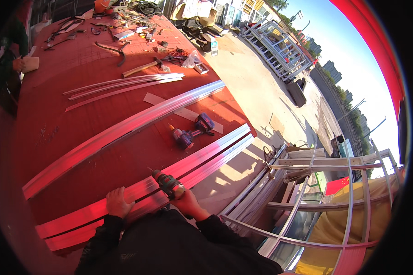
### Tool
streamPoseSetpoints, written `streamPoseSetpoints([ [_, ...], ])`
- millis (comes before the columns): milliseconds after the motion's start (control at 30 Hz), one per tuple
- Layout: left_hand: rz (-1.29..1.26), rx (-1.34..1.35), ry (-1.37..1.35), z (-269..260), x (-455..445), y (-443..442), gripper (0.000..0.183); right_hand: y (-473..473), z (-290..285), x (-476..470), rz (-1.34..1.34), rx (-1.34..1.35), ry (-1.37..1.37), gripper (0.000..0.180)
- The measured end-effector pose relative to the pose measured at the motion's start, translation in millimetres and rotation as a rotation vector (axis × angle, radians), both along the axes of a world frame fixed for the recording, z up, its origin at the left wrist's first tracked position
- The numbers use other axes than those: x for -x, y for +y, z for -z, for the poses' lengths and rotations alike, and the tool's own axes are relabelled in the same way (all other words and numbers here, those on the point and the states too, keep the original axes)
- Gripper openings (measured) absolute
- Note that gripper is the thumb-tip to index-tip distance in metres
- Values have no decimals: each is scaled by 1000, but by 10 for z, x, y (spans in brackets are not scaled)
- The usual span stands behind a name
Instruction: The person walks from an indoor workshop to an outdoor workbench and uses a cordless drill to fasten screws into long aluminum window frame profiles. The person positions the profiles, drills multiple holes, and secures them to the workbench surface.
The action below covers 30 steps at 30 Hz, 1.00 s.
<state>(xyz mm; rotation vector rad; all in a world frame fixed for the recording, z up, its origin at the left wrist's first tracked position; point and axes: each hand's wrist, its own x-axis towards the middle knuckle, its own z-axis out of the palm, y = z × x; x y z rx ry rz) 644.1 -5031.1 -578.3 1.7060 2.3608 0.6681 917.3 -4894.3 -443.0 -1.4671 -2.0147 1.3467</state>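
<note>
My right hand is wrapped around the handle of a cordless drill. The drill's front end lies over the farther of two long metal profiles; whether its bit touches the metal is hidden. Across that same profile lies my left hand, fingers at its far edge and thumb at its near edge. The nearer metal profile runs parallel, with a narrow dark gap between. Beyond them on the red table rests a second cordless drill, its orange-tipped bit pointing left.
Another long profile crosses the table over a flat strip. Thin strips, a hammer and scattered tools lie farther back. Metal frames stand close on my right. A person's hand shows at the far left.
</note>
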Motion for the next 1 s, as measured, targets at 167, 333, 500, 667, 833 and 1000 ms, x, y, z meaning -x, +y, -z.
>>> streamPoseSetpoints([
  [167, 8, 34, -15, -2, 49, 56, 84, 64, 48, 110, -105, 80, -169, 44],
  [333, -8, 67, -125, -60, 126, 36, 85, 225, 444, 53, -110, -14, -79, 32],
  [500, -54, 89, -161, 25, 74, 41, 82, 333, -15, 258, -150, 7, 2, 24],
  [667, -109, 91, -178, 55, 33, 41, 75, 636, -77, 170, -280, 109, -49, 40],
  [833, -143, 93, -194, 17, 32, 74, 72, 943, -373, 51, -357, 121, -130, 39],
  [1000, -166, 67, -197, -7, 25, 119, 70, 1213, -567, -3, -405, 203, -298, 47],
])
